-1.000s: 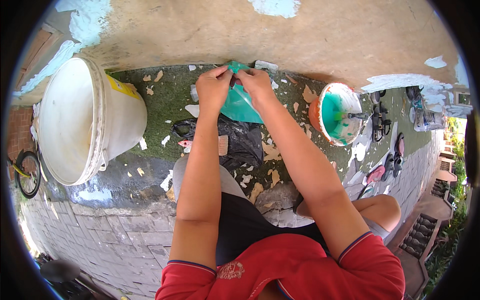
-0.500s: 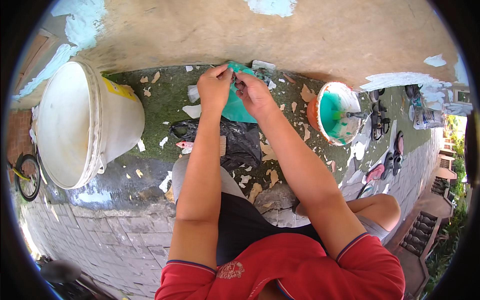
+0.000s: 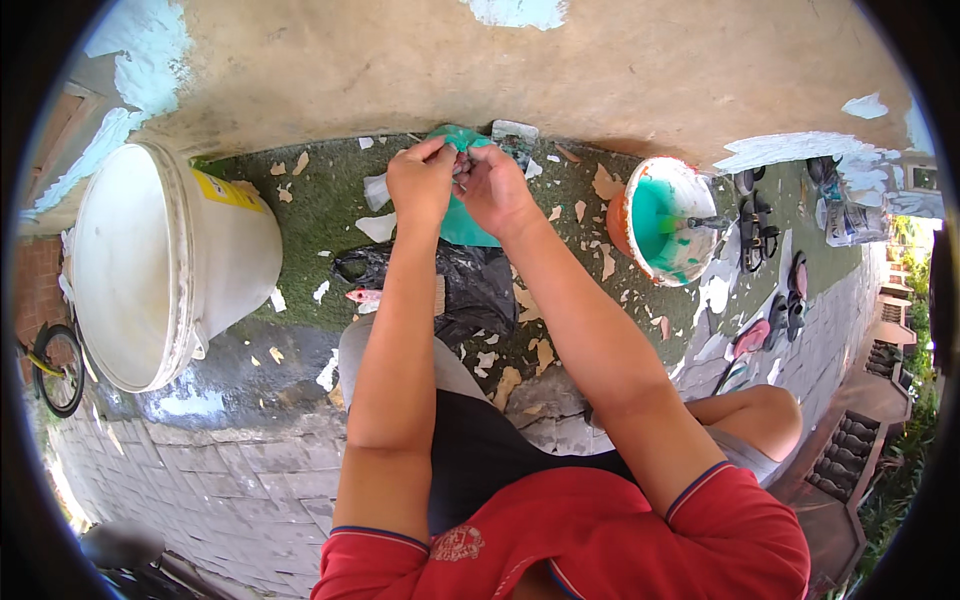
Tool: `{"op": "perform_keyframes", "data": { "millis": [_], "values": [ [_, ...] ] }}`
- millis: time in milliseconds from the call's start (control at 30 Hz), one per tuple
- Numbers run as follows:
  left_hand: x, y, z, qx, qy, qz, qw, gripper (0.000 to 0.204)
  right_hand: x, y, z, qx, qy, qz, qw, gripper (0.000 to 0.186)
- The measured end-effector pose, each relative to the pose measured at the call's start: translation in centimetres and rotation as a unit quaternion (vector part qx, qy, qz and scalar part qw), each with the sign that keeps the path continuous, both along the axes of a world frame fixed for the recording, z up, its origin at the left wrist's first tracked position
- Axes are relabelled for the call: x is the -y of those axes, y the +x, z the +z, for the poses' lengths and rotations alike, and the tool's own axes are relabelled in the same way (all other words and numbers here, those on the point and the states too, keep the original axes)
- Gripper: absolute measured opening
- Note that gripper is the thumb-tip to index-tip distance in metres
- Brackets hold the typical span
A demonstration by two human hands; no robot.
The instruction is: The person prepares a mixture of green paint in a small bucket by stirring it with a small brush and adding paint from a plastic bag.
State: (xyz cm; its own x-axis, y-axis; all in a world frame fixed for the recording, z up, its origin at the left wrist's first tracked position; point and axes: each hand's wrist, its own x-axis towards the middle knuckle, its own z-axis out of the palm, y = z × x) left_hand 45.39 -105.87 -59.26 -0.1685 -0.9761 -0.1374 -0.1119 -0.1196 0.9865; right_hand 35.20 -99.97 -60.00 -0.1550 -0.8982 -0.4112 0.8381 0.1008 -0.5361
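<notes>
Close to the foot of the wall, my two hands meet at the top of a green plastic bag (image 3: 470, 226). My left hand (image 3: 420, 183) pinches its gathered upper edge from the left. The fingers of my right hand (image 3: 496, 190) are curled against the same edge from the right. Between the hands the plastic is bunched, and part of the fingertips is hidden. Below it a black plastic bag (image 3: 480, 290) lies crumpled on the ground. A paintbrush (image 3: 366, 297) with a pinkish handle lies there too, partly behind my left forearm.
A large white bucket (image 3: 235, 250) stands at the left. To the right, an orange bucket (image 3: 618, 222) holds green paint and a brush (image 3: 700, 223). Peeled paint flakes (image 3: 377, 228) litter the mossy ground. Sandals (image 3: 757, 235) lie farther right. The bare wall (image 3: 400, 70) rises ahead.
Both hands have shifted slightly left in the picture with the green bag. Its top edge is now more bunched between my fingers, and my right palm is turned up more.
</notes>
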Motion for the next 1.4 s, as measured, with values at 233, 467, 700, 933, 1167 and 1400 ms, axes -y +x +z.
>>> {"op": "perform_keyframes", "data": {
  "millis": [233,467,700,933,1167,1400],
  "values": [
    [-0.2,0.0,0.8,-0.088,0.105,0.020,0.990,0.027,0.0,1.6,0.5,-0.051,0.089,-0.071,0.992,0.005],
    [0.2,0.0,0.0,-0.169,0.174,-0.012,0.970,0.037,-0.6,-0.8,-0.5,-0.010,0.021,0.021,1.000,0.007],
    [0.5,0.7,0.1,-0.207,0.217,-0.002,0.954,0.040,-0.4,0.4,1.9,-0.208,0.083,-0.056,0.973,0.013],
    [0.6,0.4,-0.5,-0.208,0.201,-0.023,0.957,0.033,-0.5,-3.7,2.7,-0.714,-0.112,0.034,0.690,0.028],
    [-0.1,-0.3,0.1,-0.191,0.161,-0.006,0.968,0.024,0.9,-6.2,4.3,-0.739,-0.132,0.184,0.634,0.023],
    [0.0,0.1,0.9,-0.152,0.142,-0.045,0.977,0.031,2.0,-6.6,4.6,-0.737,-0.074,0.261,0.619,0.026]
  ]
}}
